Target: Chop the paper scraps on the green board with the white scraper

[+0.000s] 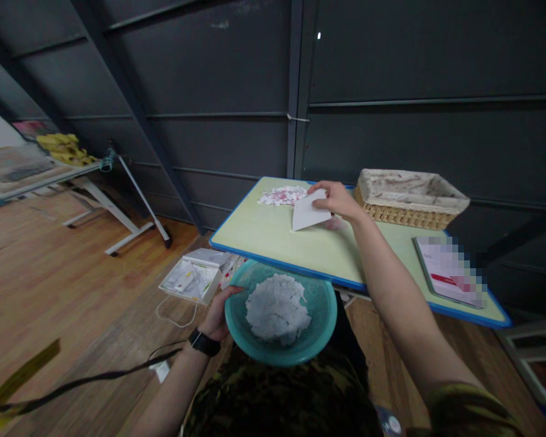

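Note:
My left hand [217, 312] grips the left rim of a teal plastic colander [325, 315], held over my lap below the table's front edge. Inside it lies a heap of torn white paper pieces [277, 308]. Above the tabletop, my right hand [337, 199] pinches a white card [307, 211] between thumb and fingers, its lower corner close to the surface. Just left of the card, a pile of white and pink paper scraps [282, 195] rests on the table. Some pinkish scraps [334, 224] show partly beneath my right hand.
The pale green table [246, 224] has a blue edge. A lined wicker basket [409, 213] stands at its back right, with a tablet-like device [446, 273] nearer me. On the floor are an open white box [195, 276] and a cable. Another table [50, 179] stands far left.

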{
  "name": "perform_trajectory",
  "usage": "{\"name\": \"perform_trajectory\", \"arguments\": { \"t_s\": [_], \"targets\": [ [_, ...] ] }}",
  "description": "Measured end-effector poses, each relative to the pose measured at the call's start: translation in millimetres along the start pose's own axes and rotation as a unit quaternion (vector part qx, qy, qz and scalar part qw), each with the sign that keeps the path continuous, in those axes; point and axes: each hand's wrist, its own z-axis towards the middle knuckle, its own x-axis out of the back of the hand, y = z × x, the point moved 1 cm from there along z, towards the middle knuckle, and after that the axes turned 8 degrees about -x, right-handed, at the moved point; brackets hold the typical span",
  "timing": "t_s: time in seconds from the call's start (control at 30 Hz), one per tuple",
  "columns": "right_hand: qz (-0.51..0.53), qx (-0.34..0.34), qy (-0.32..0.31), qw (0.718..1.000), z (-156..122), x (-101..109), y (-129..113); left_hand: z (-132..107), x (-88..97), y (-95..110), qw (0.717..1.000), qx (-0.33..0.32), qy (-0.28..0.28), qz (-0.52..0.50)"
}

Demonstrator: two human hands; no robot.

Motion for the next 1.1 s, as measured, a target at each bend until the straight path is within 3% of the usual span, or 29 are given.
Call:
{"name": "perform_trajectory", "arguments": {
  "t_s": [0.2, 0.4, 0.7, 0.83, 1.0, 1.1],
  "targets": [
    [-0.013, -0.003, 0.004, 1.0, -0.2, 0.4, -1.3, 1.5, 0.5, -0.1, 1.0, 0.009, -0.001, 0.005],
    [-0.025, 0.019, 0.068, 0.997, -0.2, 2.9, 0.3, 2.8, 1.4, -0.8, 1.0, 0.0, -0.011, -0.001],
    [-0.043, 0.028, 0.082, 0.995, 0.9, 3.2, 1.3, 2.3, 1.6, -0.3, 1.0, 0.015, 0.001, 0.003],
    [-0.045, 0.015, 0.06, 0.997, 1.8, 3.6, 2.0, 2.7, 1.7, -0.4, 1.0, 0.003, -0.005, 0.001],
    [-0.049, 0.049, 0.101, 0.992, 2.5, 3.5, 2.4, 3.2, 2.2, -0.9, 1.0, 0.009, -0.003, -0.004],
    [-0.057, 0.033, 0.075, 0.995, 1.9, 2.9, 2.0, 2.6, 1.5, -0.4, 1.0, 0.018, 0.004, -0.005]
  ]
}}
